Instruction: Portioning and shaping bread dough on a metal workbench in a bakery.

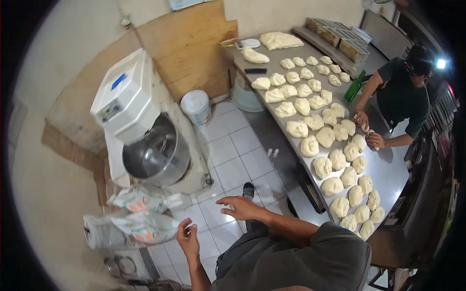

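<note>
Both my hands are in mid-air over the tiled floor, holding nothing. My left hand point(188, 238) has its fingers loosely bent and apart; it is nearest to the printed white sacks point(148, 227) on the floor. My right hand point(241, 208) is stretched out to the left with fingers spread, in front of my body. A white dough mixer point(124, 89) with a steel bowl point(180, 160) stands ahead on the left. Many pale dough pieces point(322, 167) lie in rows on the steel table point(391, 169) to my right, apart from my hands.
Across the table a co-worker point(403, 99) presses dough with both hands, near a green bottle point(356, 86). A white bucket point(196, 107) stands between mixer and table. Larger dough slabs point(280, 40) and a small scale point(247, 44) are at the far end. Tins point(353, 50) line the back.
</note>
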